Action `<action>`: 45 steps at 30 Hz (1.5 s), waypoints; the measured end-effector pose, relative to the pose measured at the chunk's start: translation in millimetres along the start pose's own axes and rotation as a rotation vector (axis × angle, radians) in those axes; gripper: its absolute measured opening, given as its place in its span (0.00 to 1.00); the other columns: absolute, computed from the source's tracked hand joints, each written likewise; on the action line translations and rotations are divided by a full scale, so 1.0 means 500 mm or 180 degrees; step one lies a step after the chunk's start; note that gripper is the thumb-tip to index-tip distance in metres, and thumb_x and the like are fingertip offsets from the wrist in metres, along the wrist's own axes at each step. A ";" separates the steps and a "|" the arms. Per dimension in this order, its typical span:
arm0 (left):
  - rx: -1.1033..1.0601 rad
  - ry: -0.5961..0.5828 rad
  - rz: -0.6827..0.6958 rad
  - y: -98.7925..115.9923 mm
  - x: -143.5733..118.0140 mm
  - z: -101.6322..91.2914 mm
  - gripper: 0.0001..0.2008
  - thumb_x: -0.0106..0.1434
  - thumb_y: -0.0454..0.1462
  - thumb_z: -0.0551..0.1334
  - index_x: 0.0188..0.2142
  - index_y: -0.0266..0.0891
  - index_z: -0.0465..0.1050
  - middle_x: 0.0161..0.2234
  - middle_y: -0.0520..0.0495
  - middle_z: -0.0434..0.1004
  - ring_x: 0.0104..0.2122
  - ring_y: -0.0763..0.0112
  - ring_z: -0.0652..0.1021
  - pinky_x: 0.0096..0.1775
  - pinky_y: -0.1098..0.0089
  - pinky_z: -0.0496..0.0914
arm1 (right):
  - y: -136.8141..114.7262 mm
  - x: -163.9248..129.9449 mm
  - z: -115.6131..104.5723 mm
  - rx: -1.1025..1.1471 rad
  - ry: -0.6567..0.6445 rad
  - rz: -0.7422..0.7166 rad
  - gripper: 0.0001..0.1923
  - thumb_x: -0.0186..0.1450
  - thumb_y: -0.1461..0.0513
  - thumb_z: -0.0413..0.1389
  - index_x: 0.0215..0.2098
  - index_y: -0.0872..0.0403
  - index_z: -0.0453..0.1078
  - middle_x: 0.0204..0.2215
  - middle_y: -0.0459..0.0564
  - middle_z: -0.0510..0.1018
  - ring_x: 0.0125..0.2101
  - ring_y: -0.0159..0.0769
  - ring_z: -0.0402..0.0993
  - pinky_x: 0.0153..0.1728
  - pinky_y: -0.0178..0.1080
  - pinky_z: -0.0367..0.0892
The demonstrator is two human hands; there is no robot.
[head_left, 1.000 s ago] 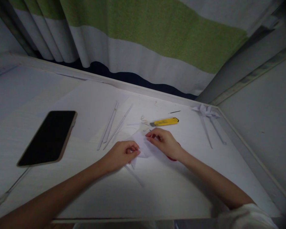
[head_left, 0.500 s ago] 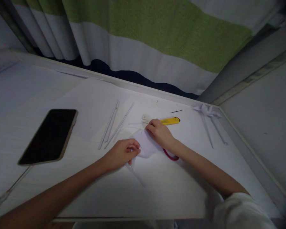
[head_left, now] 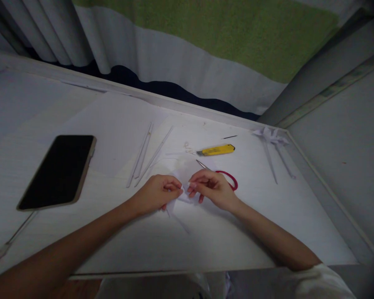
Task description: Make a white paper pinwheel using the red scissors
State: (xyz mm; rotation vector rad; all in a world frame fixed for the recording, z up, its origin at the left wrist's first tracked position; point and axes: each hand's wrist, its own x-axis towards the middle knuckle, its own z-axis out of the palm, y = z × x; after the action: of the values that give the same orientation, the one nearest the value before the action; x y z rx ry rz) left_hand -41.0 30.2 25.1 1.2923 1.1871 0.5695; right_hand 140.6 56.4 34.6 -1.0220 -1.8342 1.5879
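My left hand (head_left: 159,192) pinches a piece of white paper (head_left: 184,200) between thumb and fingertips, and a narrow white paper strip (head_left: 179,222) hangs below it. Close by on the right, my right hand (head_left: 213,189) has its thumb and fingers drawn together at the paper's edge. Whatever those fingertips hold is too small to make out. Scissors with red handles (head_left: 236,181) lie partly under my right hand, blades pointing to the far left. Beyond them rests a yellow cutter knife (head_left: 218,150), with a curly pale thread (head_left: 189,148) beside its tip.
A dark-screened phone (head_left: 57,172) lies at left with a cable. Several folded paper strips (head_left: 142,155) lie left of centre by a large white sheet (head_left: 112,124). At the far right stands a paper flower (head_left: 271,135) with stems. A thin black stick (head_left: 229,137) lies behind the cutter.
My right hand has moved back from beside the cutter and thread to my left hand's fingertips. The scissors' blades and the cutter's tip are now uncovered. The view has shifted slightly.
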 end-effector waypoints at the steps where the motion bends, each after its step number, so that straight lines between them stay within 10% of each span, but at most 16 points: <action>1: -0.0001 -0.0019 -0.0010 0.000 0.000 0.000 0.10 0.52 0.40 0.57 0.31 0.34 0.68 0.22 0.52 0.72 0.11 0.82 0.64 0.13 0.79 0.58 | 0.002 -0.003 0.006 0.0169 -0.0022 0.0083 0.08 0.56 0.60 0.54 0.32 0.56 0.65 0.23 0.46 0.74 0.23 0.29 0.73 0.16 0.27 0.66; 24: 0.0063 -0.0153 -0.0100 0.001 -0.014 0.004 0.09 0.55 0.39 0.55 0.30 0.34 0.67 0.16 0.55 0.68 0.08 0.83 0.62 0.10 0.81 0.55 | 0.011 -0.045 0.062 -0.0870 0.0755 -0.0361 0.09 0.54 0.61 0.57 0.33 0.54 0.69 0.23 0.45 0.71 0.20 0.25 0.65 0.18 0.28 0.62; 45: 0.0088 0.0186 -0.0319 0.010 -0.011 0.003 0.06 0.54 0.35 0.56 0.30 0.35 0.69 0.09 0.59 0.62 0.08 0.82 0.64 0.11 0.82 0.57 | 0.029 -0.051 0.058 -0.1135 0.0658 -0.0676 0.07 0.55 0.60 0.56 0.33 0.52 0.69 0.27 0.46 0.73 0.21 0.25 0.65 0.20 0.30 0.62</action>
State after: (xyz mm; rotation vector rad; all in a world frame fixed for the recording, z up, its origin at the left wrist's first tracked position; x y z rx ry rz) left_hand -40.0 26.1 31.4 1.2391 1.3045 0.5222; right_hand 136.3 19.1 17.2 -1.0545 -2.0430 1.0146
